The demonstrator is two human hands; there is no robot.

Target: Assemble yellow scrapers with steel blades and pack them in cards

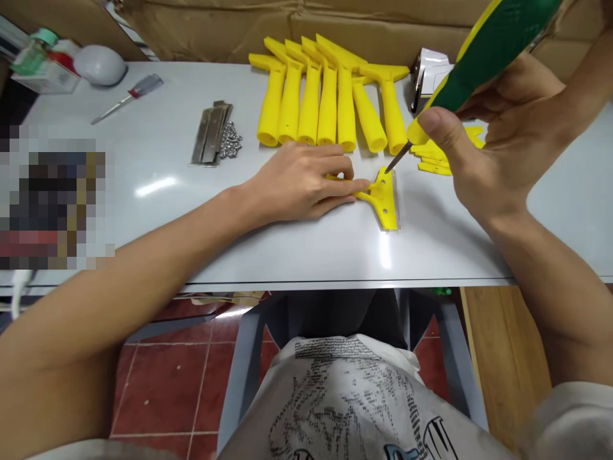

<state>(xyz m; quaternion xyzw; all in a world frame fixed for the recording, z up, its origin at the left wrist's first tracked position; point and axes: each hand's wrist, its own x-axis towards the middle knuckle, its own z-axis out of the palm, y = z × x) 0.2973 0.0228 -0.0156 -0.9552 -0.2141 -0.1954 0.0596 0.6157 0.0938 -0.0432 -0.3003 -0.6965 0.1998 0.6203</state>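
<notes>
My left hand (306,182) lies on the white table with its fingers closed round the handle of a yellow scraper (387,204). The scraper's wide head points right, with two small screws in it and a clear strip along its edge. My right hand (502,121) holds a green and yellow screwdriver (483,61), tilted, its metal tip at the upper part of the scraper head. Several yellow scraper handles (318,96) lie in a row behind my left hand. Left of them are flat metal blades (209,134) and a small heap of screws (230,140).
Flat yellow pieces (433,156) lie partly behind my right hand. A clear-handled screwdriver (129,97), a white rounded object (99,64) and a small box (48,76) are at the back left. Cardboard (205,32) stands along the back; the table's front edge (335,285) is near me.
</notes>
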